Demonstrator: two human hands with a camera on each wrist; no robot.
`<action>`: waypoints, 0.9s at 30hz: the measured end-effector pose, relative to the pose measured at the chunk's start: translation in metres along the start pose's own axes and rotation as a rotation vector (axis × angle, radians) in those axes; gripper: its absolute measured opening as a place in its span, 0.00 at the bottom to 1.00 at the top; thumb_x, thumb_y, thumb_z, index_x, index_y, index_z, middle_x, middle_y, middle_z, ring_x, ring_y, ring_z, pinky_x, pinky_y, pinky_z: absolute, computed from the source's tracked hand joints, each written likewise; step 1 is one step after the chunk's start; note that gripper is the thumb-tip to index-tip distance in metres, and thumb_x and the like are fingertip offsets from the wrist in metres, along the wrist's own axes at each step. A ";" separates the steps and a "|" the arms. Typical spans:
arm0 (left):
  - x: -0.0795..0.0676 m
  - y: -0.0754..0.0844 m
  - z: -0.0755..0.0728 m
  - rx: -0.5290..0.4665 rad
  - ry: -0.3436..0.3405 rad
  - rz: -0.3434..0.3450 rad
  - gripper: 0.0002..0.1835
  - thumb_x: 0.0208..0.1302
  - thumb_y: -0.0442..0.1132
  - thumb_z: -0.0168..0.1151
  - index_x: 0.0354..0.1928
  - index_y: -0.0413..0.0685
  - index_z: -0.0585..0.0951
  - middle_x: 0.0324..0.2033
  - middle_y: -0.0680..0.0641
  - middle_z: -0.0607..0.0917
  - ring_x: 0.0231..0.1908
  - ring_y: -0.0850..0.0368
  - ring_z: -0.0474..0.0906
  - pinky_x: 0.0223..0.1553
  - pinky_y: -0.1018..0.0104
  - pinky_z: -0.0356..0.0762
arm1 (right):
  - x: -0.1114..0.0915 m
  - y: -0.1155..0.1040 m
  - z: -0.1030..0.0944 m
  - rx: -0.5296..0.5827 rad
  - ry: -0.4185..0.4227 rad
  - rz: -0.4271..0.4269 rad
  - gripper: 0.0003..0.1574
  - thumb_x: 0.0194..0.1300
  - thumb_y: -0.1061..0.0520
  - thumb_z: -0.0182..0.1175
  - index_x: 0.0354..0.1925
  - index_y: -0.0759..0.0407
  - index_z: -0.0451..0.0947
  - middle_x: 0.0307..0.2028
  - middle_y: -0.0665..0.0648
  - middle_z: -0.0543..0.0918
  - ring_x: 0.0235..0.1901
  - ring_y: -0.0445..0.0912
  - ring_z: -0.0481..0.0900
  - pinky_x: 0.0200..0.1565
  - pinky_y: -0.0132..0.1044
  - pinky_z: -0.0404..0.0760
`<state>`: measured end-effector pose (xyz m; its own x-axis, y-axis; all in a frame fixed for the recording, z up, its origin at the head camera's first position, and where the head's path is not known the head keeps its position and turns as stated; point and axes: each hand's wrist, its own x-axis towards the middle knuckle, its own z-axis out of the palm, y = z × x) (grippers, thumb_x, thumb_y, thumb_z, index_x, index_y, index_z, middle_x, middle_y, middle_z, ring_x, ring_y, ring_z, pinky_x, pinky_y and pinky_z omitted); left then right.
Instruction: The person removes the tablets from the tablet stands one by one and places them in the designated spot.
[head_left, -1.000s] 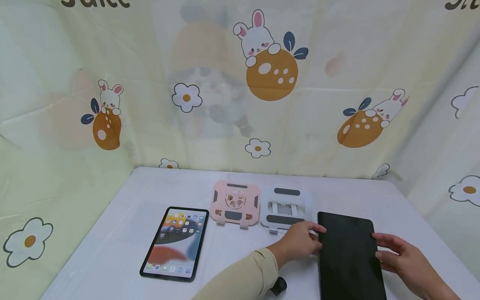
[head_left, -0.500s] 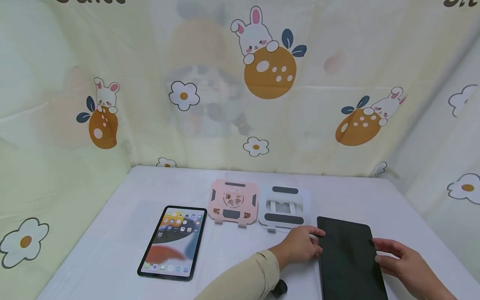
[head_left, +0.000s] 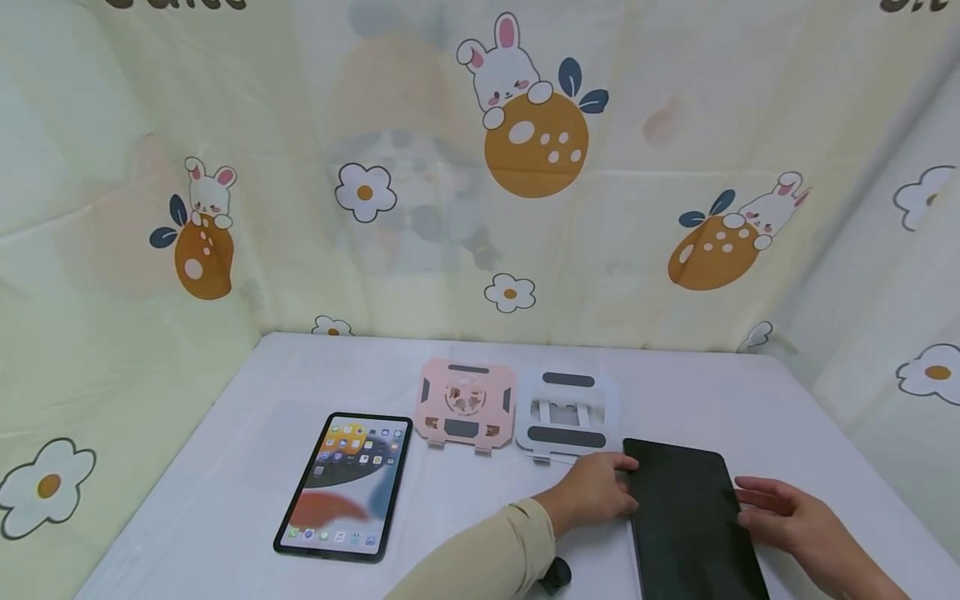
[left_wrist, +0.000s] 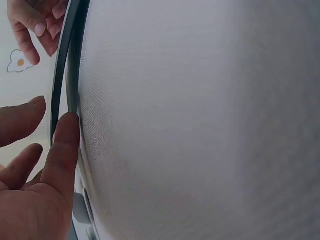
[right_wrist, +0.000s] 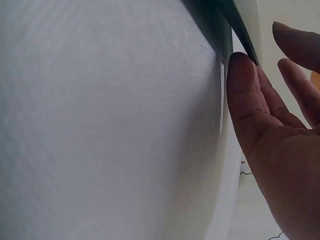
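A black tablet-like slab (head_left: 686, 517), its upper face dark, lies at the right of the table, its near end cut off by the frame. My left hand (head_left: 592, 492) touches its left edge with index finger and thumb. At the right edge, the extended fingers of my right hand (head_left: 798, 525) touch the slab. In the left wrist view, the left thumb (left_wrist: 62, 150) is against the side of the edge and other fingers stand off it. The right wrist view has a fingertip (right_wrist: 240, 65) at the dark edge. Neither hand is wrapped around it.
A lit tablet (head_left: 345, 487) with app icons lies at left. Behind, a pink folding stand (head_left: 480, 383) and a white folding stand (head_left: 567, 436) lie flat side by side. A small black cylindrical thing (head_left: 557, 575) is partly behind the left sleeve (head_left: 487, 550). Printed curtains surround the table.
The black slab has shifted slightly left and nearer to me, and both hands have moved along with it. The lit tablet and both stands stay in place; the head view has drifted slightly.
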<state>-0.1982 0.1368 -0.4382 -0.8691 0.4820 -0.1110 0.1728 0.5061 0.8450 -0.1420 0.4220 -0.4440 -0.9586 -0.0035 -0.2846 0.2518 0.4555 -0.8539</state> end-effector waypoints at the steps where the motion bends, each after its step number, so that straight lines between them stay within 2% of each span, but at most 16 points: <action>1: 0.000 0.000 -0.001 0.003 -0.004 -0.004 0.25 0.55 0.28 0.72 0.57 0.50 0.83 0.20 0.56 0.76 0.23 0.66 0.70 0.26 0.75 0.68 | 0.000 0.000 0.001 -0.011 -0.003 -0.003 0.45 0.71 0.54 0.62 0.70 0.80 0.52 0.63 0.78 0.70 0.45 0.38 0.82 0.46 0.40 0.83; 10: -0.001 0.000 -0.003 0.022 -0.019 -0.014 0.25 0.55 0.30 0.75 0.56 0.49 0.83 0.22 0.56 0.76 0.27 0.67 0.70 0.32 0.74 0.68 | -0.004 -0.001 0.006 -0.038 -0.011 -0.039 0.44 0.72 0.55 0.61 0.70 0.81 0.53 0.62 0.77 0.71 0.44 0.31 0.80 0.46 0.34 0.82; 14: 0.000 -0.003 -0.003 0.009 -0.013 -0.022 0.24 0.54 0.30 0.75 0.55 0.49 0.83 0.23 0.57 0.76 0.27 0.67 0.70 0.33 0.74 0.69 | -0.002 -0.001 0.006 -0.046 -0.025 -0.014 0.45 0.72 0.53 0.61 0.70 0.80 0.54 0.63 0.75 0.71 0.45 0.30 0.80 0.46 0.35 0.82; 21: -0.001 -0.004 -0.005 -0.020 -0.022 -0.047 0.24 0.56 0.31 0.74 0.55 0.51 0.83 0.26 0.57 0.77 0.29 0.66 0.71 0.34 0.72 0.71 | -0.002 -0.003 0.006 -0.093 -0.044 0.004 0.45 0.73 0.49 0.60 0.70 0.79 0.56 0.64 0.74 0.71 0.45 0.30 0.79 0.46 0.34 0.81; 25: -0.005 -0.004 -0.008 -0.030 -0.036 -0.067 0.23 0.57 0.33 0.74 0.56 0.53 0.83 0.30 0.57 0.79 0.32 0.65 0.72 0.38 0.71 0.73 | -0.005 -0.004 0.006 -0.116 -0.055 -0.016 0.43 0.73 0.50 0.60 0.69 0.79 0.58 0.63 0.73 0.73 0.45 0.31 0.79 0.45 0.33 0.81; 27: -0.007 -0.004 -0.011 -0.017 -0.050 -0.066 0.23 0.58 0.34 0.74 0.56 0.54 0.83 0.30 0.57 0.79 0.32 0.65 0.73 0.37 0.71 0.73 | -0.005 -0.005 0.006 -0.148 -0.046 -0.016 0.42 0.73 0.49 0.59 0.68 0.79 0.59 0.62 0.73 0.74 0.46 0.35 0.81 0.45 0.35 0.82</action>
<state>-0.1981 0.1230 -0.4352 -0.8542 0.4832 -0.1922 0.1078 0.5261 0.8436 -0.1377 0.4144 -0.4407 -0.9544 -0.0510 -0.2940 0.2111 0.5810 -0.7861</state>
